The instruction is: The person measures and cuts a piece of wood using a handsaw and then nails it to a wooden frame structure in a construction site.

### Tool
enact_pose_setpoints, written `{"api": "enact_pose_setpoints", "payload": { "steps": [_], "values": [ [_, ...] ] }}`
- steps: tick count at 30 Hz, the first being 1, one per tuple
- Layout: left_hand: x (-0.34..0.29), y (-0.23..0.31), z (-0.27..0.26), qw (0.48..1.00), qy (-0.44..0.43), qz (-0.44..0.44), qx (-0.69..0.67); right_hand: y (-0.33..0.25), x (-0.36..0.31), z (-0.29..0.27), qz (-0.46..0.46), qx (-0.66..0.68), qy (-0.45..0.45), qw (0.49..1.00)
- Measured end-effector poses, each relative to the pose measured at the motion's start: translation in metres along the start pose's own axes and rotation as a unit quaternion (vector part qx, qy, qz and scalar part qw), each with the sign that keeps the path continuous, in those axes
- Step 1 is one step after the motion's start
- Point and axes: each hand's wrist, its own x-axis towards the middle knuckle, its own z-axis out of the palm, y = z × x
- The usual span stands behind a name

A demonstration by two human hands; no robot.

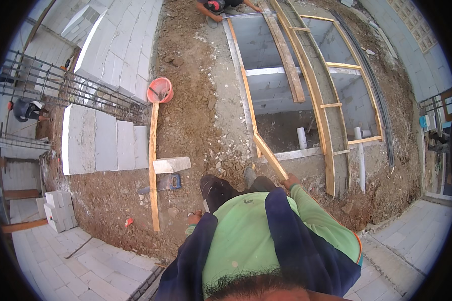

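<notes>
My right hand (289, 181) grips the near end of a short wooden batten (272, 158). The batten slants away to the front left corner of a timber frame (244, 75) around a block-walled pit (276, 90). Low on my left, my left hand (195, 217) looks curled by my knee; what it holds, if anything, is too small to make out. Left of it a handsaw (168, 184) with a blue handle lies on the dirt, partly across a long wooden batten (154, 150). A pale block (172, 165) lies beside that batten.
A red bucket (160, 91) stands at the batten's far end. Loose planks (285, 57) and a long timber form (316, 95) cross the open pit, where white pipes (302, 138) stand. Another person's hand (217, 18) holds a thin strip at the far edge. Rebar cages (70, 85) rise left.
</notes>
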Motion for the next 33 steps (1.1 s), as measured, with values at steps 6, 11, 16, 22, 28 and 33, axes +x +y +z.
{"api": "enact_pose_setpoints", "payload": {
  "steps": [6,11,16,22,28,33],
  "values": [
    [0.023,-0.020,-0.009,0.999,-0.032,0.021,0.015,-0.012,0.000,0.004,-0.005,0.005,-0.011,1.000],
    [0.010,-0.014,0.014,0.988,-0.090,0.093,0.081,0.004,0.000,0.008,-0.001,0.006,0.003,1.000],
    [0.011,-0.025,0.014,0.978,-0.108,0.142,0.109,-0.018,0.001,0.015,-0.030,-0.005,0.011,0.999],
    [0.003,-0.032,0.020,0.973,-0.130,0.166,0.095,-0.017,0.001,0.018,-0.036,-0.010,-0.006,0.999],
    [0.010,-0.086,0.029,0.951,-0.132,0.205,0.192,-0.018,0.019,0.028,-0.060,-0.059,-0.017,0.996],
    [0.009,-0.157,0.010,0.974,-0.091,0.137,0.153,-0.057,0.038,0.071,-0.062,-0.147,-0.080,0.984]
  ]
}}
